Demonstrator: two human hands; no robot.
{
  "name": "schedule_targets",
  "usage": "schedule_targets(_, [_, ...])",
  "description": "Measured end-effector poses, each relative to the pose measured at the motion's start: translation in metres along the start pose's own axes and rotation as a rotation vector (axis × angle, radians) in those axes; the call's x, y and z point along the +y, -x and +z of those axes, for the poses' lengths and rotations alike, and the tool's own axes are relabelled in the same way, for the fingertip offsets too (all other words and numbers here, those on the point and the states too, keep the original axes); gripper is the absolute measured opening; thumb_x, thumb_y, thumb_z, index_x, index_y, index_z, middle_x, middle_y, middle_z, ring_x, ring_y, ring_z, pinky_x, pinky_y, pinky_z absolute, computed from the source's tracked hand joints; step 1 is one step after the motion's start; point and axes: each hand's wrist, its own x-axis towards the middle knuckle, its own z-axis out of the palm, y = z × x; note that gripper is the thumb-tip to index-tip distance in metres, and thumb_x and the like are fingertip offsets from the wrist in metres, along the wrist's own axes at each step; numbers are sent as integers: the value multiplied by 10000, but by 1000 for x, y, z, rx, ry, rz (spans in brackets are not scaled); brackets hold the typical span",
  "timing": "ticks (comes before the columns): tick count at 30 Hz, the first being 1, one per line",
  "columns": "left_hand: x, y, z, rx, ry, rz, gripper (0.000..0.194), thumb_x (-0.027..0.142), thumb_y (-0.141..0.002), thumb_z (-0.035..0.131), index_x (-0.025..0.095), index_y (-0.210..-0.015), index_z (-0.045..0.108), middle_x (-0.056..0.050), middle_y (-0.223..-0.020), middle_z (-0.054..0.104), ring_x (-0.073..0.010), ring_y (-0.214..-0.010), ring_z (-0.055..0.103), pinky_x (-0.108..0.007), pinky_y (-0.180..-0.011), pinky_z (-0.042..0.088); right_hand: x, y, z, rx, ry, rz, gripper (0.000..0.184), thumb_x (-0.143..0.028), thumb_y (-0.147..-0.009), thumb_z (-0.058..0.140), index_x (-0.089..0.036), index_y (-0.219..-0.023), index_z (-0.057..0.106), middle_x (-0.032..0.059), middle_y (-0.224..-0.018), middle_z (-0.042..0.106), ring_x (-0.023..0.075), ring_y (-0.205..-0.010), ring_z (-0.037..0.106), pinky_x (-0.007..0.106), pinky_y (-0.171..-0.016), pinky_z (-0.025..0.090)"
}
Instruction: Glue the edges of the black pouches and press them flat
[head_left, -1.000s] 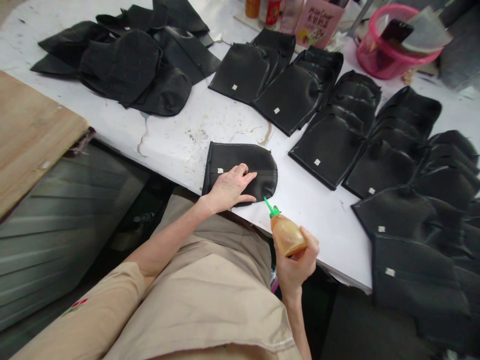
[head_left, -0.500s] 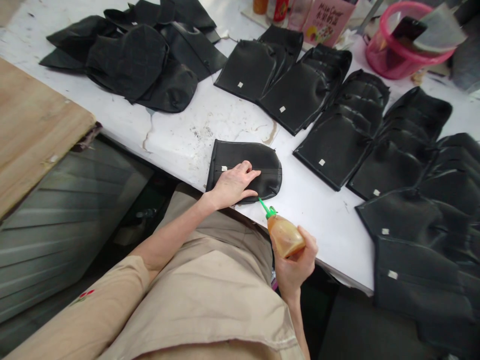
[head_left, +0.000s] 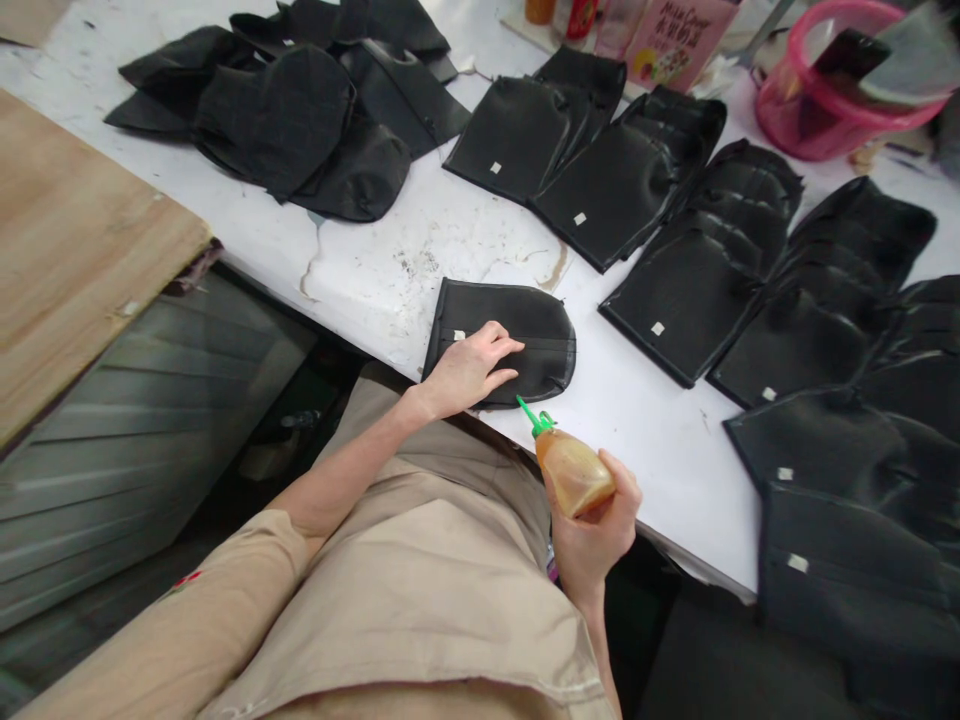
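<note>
A black leather-like piece [head_left: 525, 310] with a rounded right end, a centre seam and a small white label lies flat at the table's near edge. My left hand [head_left: 472, 368] rests on top of it, fingers stretched out and thumb apart. In my right hand [head_left: 600, 530] is a squeeze bottle [head_left: 574, 472] of amber liquid with a green nozzle. The bottle is tilted, its tip at the piece's lower right edge near my left thumb. Whether the tip touches the edge, I cannot tell.
Overlapping rows of similar black pieces [head_left: 690, 290] spread over the right side of the white table [head_left: 360, 270]. A loose black heap [head_left: 277, 120] lies at the back left. Behind stand a pink basket [head_left: 817, 120] and a pink box [head_left: 679, 45]. A wooden board [head_left: 82, 240] is at left.
The whole view has shifted slightly, so the table's things appear a little farther right. Both hands and the bottle keep nearly the same pose at the black piece.
</note>
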Motion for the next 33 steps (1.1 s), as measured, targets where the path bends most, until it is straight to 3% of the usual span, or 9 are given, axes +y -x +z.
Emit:
schedule_targets(8, [-19,15,-19,115,-22,-63,267,165,-930,679,150,-1196,680,-76,-1126,648,-200,-987,656,-316,-897,538,-7,1,2,-32,-25,25,561,-249,-838,828,-240,-1341,581,80,-1110,631,262,-1008,636,427,-840,544])
schedule_targets(14, [-27,37,-31,216,-249,-323,390,261,-911,717,147,-1280,666,-116,-1165,644,-274,-1088,635,-349,-911,517,-11,0,3,-56,-43,14,569,-231,-838,832,-247,-1348,580,73,-1111,632,251,-1002,635,398,-834,536])
schedule_targets(19, [-34,45,-32,169,-178,-478,428,256,-944,666,141,-1353,615,-78,-1042,707,-232,-912,676,-305,-842,496,-16,-3,5,-91,-54,16,572,-214,-835,833,-236,-1346,578,64,-1080,627,235,-984,634,361,-813,535])
schedule_targets(24, [-37,45,-31,148,-99,-511,438,212,-950,624,169,-1384,587,-12,-846,686,-194,-763,659,-265,-735,462,-17,0,12,-132,-59,24,569,-234,-840,827,-250,-1348,571,64,-1086,627,245,-1008,637,374,-828,544])
schedule_targets(33, [-40,48,-28,184,-33,-485,408,187,-935,611,180,-1343,616,9,-780,641,-169,-697,624,-254,-697,454,-18,4,24,-172,-77,18,547,-270,-859,813,-255,-1348,569,85,-1117,626,273,-1038,629,401,-853,557])
